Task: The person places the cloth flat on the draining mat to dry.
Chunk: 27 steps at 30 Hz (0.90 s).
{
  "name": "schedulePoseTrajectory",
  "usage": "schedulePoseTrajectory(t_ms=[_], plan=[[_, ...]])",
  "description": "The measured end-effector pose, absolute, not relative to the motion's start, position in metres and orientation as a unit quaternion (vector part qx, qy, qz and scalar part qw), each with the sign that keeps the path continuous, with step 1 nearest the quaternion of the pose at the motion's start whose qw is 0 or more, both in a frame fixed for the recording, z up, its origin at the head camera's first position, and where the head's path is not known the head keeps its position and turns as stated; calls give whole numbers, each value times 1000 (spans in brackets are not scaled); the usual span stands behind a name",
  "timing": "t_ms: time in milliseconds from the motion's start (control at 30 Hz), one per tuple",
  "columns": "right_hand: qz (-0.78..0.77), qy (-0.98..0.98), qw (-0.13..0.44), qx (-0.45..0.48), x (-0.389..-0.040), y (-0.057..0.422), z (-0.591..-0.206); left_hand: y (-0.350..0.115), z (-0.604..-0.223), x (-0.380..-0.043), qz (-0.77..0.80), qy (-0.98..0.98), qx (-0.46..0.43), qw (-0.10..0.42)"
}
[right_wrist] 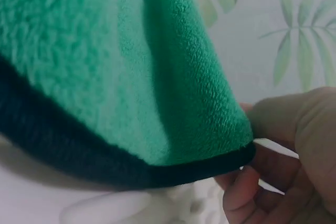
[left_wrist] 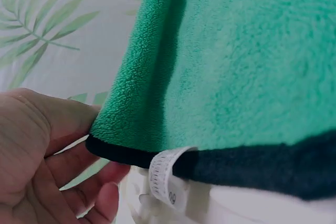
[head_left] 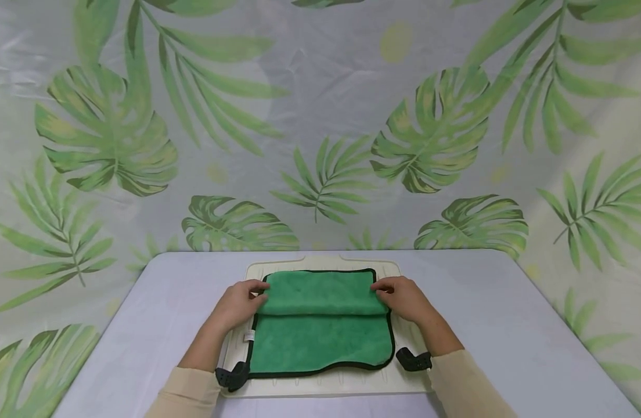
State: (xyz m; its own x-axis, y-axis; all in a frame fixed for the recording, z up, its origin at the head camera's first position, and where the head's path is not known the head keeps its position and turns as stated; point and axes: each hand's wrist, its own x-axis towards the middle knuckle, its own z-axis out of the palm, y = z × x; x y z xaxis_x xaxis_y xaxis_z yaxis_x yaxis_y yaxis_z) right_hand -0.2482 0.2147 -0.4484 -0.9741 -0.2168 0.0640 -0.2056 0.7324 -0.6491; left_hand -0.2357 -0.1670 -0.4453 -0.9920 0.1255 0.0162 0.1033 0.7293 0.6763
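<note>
A green towel point(head_left: 320, 343) with dark edging lies over a cream board, its far part raised in a fold that runs from side to side. My left hand point(head_left: 241, 303) pinches the towel's left edge at that fold, thumb against the plush side in the left wrist view. Opposite it, my right hand point(head_left: 404, 297) pinches the right edge at the same height. In the right wrist view the right fingertips point(right_wrist: 244, 182) curl in under the dark edging. A white label point(left_wrist: 167, 177) sticks out from the left edge, close to the left hand.
The cream board point(head_left: 326, 384), grooved along its rim, lies on a white table point(head_left: 508, 325). Behind the table hangs a leaf-printed curtain point(head_left: 331, 116). Black wrist mounts point(head_left: 234, 376) sit near both sleeves, the left one overlapping the towel's near corner in the head view.
</note>
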Motion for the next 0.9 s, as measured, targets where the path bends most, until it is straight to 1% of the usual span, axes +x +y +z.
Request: schedulePoseTrajectory(t_ms=[67, 267, 367, 433, 567, 900], plan=[[-349, 930, 8, -114, -249, 216, -448, -167, -445, -236, 364, 929, 60, 18], [-375, 922, -42, -81, -256, 214, -447, -168, -439, -240, 376, 925, 54, -6], [-366, 927, -33, -79, -257, 213, -448, -168, -438, -242, 370, 927, 57, 2], [-353, 932, -3, -80, -254, 213, -450, -168, -439, -241, 363, 930, 59, 25], [-348, 932, 78, -69, -239, 216, -450, -172, -443, -232, 353, 931, 61, 71], [-403, 876, 240, -109, -202, 227, -435, -181, -442, -196, 382, 912, 56, 139]])
